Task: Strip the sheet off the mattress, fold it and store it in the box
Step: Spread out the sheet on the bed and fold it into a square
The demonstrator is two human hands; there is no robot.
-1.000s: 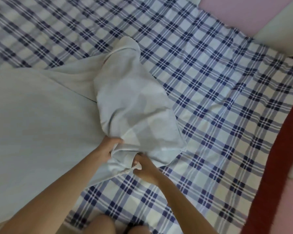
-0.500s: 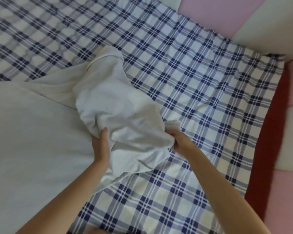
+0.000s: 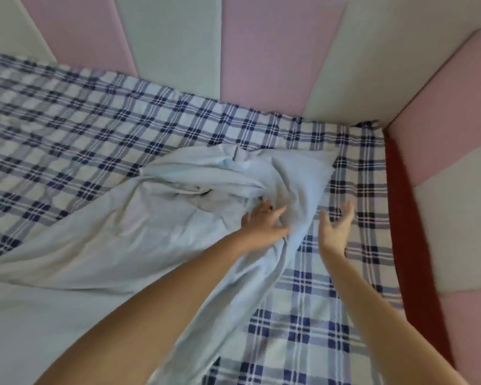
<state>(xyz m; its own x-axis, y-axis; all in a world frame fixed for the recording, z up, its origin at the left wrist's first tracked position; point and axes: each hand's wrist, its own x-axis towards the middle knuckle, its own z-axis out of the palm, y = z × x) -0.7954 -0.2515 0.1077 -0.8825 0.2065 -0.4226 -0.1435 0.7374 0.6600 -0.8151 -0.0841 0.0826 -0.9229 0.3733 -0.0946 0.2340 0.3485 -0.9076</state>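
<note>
Sheet (image 3: 303, 323): plaid, it is lying over the bed's near right side and running on toward the far wall. Stripping is looking only partly done.
Mattress (image 3: 39, 315): a pale bare surface is showing at near left, so that side is appearing to be uncovered already.
Left hand (image 3: 264, 220): it is resting on the turned-back cloth with its fingers (image 3: 277, 212) spread and released. It is gripping nothing, as far as the blur is letting me judge.
Right hand (image 3: 335, 226): it is hovering just above the plaid beside the cloth's edge, with its fingers (image 3: 349, 211) straight and released, and it is holding nothing.
Heap (image 3: 206, 184): pale cloth, which I am taking for the sheet's underside, is lying bunched over the plaid toward the far right corner. It is crumpled, not folded.
Far edge (image 3: 261, 123): the plaid is reaching right up to the wall and seems to be covering the far and right sides still. Those are remaining to be pulled free.
Bed frame (image 3: 400, 232): a red strip is running along the right side between sheet and wall.
Panels (image 3: 275, 51): pink and pale padding is lining the walls behind.
Box: it is not showing anywhere, so folding and storing are looking not yet begun.
</note>
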